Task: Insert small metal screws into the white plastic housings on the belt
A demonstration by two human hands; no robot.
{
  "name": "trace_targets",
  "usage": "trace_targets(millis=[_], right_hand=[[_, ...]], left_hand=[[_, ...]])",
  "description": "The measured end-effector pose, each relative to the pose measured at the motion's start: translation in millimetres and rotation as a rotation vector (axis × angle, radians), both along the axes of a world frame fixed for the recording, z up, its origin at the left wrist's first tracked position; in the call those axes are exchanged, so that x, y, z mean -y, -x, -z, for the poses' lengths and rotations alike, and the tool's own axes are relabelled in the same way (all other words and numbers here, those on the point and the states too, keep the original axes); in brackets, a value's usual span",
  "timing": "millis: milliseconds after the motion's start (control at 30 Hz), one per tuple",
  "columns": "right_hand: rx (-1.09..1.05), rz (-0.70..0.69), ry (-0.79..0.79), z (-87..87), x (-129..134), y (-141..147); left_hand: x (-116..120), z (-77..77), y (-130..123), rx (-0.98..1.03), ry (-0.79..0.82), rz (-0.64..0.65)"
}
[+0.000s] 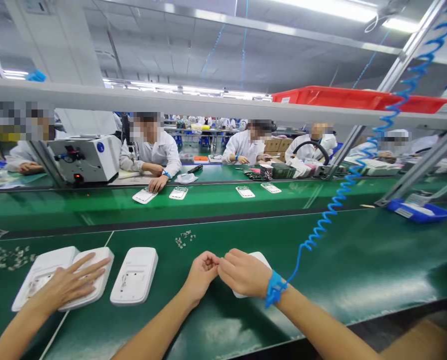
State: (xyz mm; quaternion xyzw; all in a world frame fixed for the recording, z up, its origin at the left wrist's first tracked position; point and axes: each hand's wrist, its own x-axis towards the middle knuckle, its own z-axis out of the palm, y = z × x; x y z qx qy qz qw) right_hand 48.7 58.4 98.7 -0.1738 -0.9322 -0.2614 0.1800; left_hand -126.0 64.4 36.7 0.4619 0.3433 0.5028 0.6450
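**A:** so what are the fingers doing? Left hand (201,274) and right hand (244,272) are both curled tight, fingertips meeting. Can't tell what's pinched, too small.

**B:** yeah, and they sit right over a white housing (259,258), mostly hidden. Another white housing (134,275) lies just left. A co-worker's hand (68,284) lies flat on a third.

**A:** surface?

**B:** green mat (358,260), small screws (184,239) scattered, a conveyor belt (208,200) beyond, workers in white coats opposite.

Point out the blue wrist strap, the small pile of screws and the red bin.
blue wrist strap (274,288), head view, band on the right wrist
pile of screws (184,238), head view, middle of the cluster
red bin (343,98), head view, front wall
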Motion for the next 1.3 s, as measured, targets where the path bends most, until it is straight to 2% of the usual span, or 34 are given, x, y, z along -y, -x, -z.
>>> trace_targets(millis=[67,133,267,333,400,433,467,600,667,733,833,933,1000,1100,1300], right_hand=[[-0.038,0.012,0.007,3.8,3.2,4.6],[-0.246,0.108,0.158,11.2,6.3,12.6],[-0.920,0.346,0.776,26.6,7.8,37.6],[-1.163,0.372,1.073,31.5,6.4,50.4],[-1.304,0.332,1.221,34.7,5.2,59.7],[-1.323,0.314,1.201,36.0,5.1,62.6],[-1.303,0.303,1.112,37.2,5.3,64.1],[-0.950,0.263,0.430,41.4,7.1,58.8],[-0.799,0.254,0.224,42.6,6.3,52.3],[-0.749,0.263,0.186,42.6,3.7,45.7],[-0.817,0.241,0.316,40.3,-2.5,38.0],[-0.873,0.133,0.450,35.4,-8.6,32.7],[-0.868,0.022,0.451,31.1,-10.8,28.9],[-0.785,-0.121,0.315,24.4,-10.8,20.7],[-0.314,-0.305,-0.069,7.1,-3.3,3.4]], left_hand=[[-0.8,0.1,1.2,-0.058,-0.058,-0.059],[-0.6,-0.2,3.7,-0.170,-0.181,-0.154],[2.6,0.5,11.8,-0.472,-0.503,-0.350],[4.2,1.6,16.2,-0.549,-0.623,-0.415],[5.0,2.2,19.1,-0.564,-0.684,-0.475],[5.1,2.1,19.6,-0.557,-0.685,-0.505],[5.0,1.8,19.4,-0.543,-0.665,-0.531],[3.6,-0.2,12.4,-0.367,-0.418,-0.541],[3.1,-1.3,7.8,-0.201,-0.257,-0.492],[3.0,-2.8,4.4,-0.030,-0.113,-0.411],[3.2,-6.0,3.0,0.198,0.055,-0.250],[3.0,-9.4,5.1,0.380,0.190,-0.078],[3.3,-11.7,7.4,0.456,0.249,0.018],[5.2,-15.6,11.4,0.490,0.273,0.140],[8.7,-18.7,18.1,0.413,0.290,0.346]])
